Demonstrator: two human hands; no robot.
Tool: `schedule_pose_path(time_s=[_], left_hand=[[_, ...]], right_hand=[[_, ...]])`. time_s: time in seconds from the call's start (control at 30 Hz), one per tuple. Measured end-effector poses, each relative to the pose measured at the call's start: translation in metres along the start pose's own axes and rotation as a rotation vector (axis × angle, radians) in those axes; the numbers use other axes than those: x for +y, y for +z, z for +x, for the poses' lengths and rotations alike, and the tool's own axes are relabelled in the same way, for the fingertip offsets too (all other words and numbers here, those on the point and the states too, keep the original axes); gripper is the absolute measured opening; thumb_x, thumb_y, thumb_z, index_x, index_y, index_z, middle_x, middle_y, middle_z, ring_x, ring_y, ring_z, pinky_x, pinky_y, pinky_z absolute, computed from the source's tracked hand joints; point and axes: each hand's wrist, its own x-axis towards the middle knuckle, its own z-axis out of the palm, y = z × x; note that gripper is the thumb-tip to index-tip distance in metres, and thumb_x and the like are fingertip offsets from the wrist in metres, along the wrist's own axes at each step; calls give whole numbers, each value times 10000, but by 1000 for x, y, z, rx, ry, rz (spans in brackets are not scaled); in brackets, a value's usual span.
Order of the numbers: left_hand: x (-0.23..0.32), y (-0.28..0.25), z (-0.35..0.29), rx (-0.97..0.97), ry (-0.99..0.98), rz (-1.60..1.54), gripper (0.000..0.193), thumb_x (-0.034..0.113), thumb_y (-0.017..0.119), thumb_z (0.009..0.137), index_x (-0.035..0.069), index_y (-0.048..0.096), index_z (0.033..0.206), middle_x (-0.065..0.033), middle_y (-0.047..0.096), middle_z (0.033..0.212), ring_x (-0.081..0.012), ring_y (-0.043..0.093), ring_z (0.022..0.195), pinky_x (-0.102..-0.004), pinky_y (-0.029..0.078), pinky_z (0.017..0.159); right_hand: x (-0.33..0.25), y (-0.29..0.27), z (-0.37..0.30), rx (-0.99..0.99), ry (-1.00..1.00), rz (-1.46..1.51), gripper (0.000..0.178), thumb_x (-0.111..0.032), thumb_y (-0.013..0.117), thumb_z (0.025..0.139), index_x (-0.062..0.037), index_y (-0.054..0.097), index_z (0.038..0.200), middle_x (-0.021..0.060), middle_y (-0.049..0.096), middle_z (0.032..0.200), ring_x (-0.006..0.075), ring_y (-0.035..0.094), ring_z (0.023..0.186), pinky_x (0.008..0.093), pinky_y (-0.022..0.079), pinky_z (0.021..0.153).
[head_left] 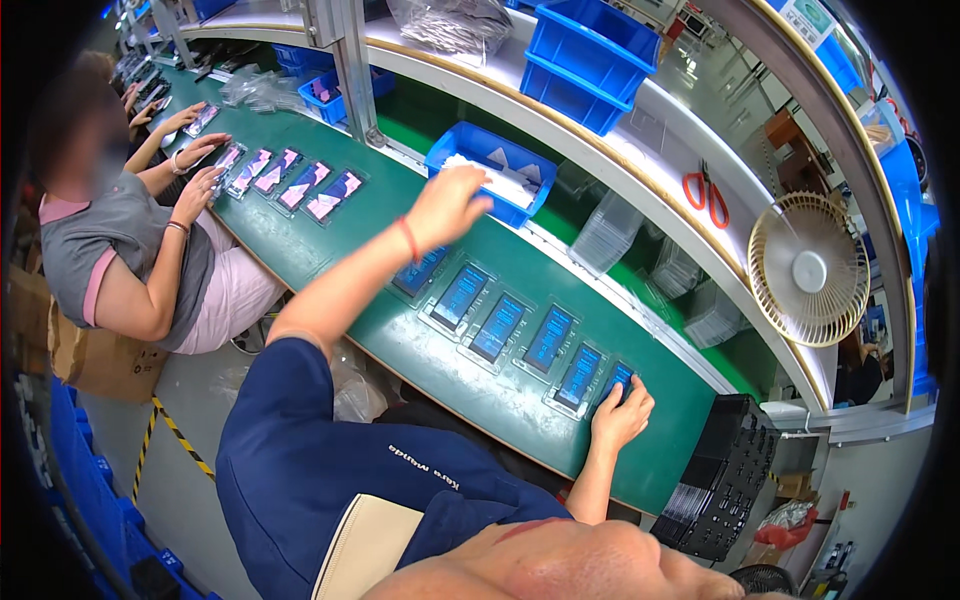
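Observation:
My left hand (448, 208) reaches over the near left side of a blue bin (545, 172) that holds white paper-like pieces (512, 183). Its fingers stretch out with a gap beside the thumb, and nothing shows between them. On the green table, my right hand (622, 412) grips the near end of the rightmost clear plastic tray with a blue printed insert (618, 378). Several similar trays with blue inserts (502, 328) lie in a row to its left. The leftmost blue-insert tray (420, 270) is partly hidden under my left forearm.
A co-worker (130, 230) sits at the left, handling pink-and-purple packs (270, 172). Black stacked trays (715, 475) stand at the table's right end. Above runs a shelf with stacked blue bins (590, 65), red-handled scissors (707, 193) and a fan (808, 270). Clear trays (607, 232) sit below it.

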Motion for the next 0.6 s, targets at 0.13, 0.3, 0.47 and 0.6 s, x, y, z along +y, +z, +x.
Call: schedule_pose_path(time_s=[0.13, 0.3, 0.47, 0.6], left_hand=[[-72, 19, 90, -365, -160, 245, 411, 253, 761, 706, -18, 676, 1003, -207, 645, 1058, -340, 618, 998, -373, 486, 886], [-67, 39, 118, -828, -373, 533, 522, 345, 825, 630, -15, 686, 982, -193, 658, 1047, -320, 625, 1016, -371, 505, 872], [-38, 33, 108, -668, -213, 526, 249, 47, 603, 720, -10, 697, 943, -217, 663, 998, -328, 646, 966, -386, 523, 828], [-58, 37, 103, -498, -242, 413, 221, 35, 579, 691, 3, 698, 875, -242, 652, 922, -369, 636, 918, -419, 508, 819]], right_hand=[[-1, 0, -1, 28, -19, -6, 306, -227, 599, 859, -102, 584, 1137, 123, 542, 1070, 316, 543, 1013, 438, 404, 846], [-2, 2, -1, 17, 7, 0, 306, -232, 601, 856, -104, 589, 1134, 121, 543, 1073, 316, 544, 1014, 437, 403, 853], [-1, 3, 0, 21, -1, 2, 310, -244, 600, 857, -107, 591, 1135, 113, 544, 1069, 312, 545, 1006, 432, 404, 844], [0, 2, 1, 8, 5, -1, 315, -254, 601, 857, -109, 591, 1137, 111, 545, 1072, 307, 546, 1008, 431, 403, 840]])
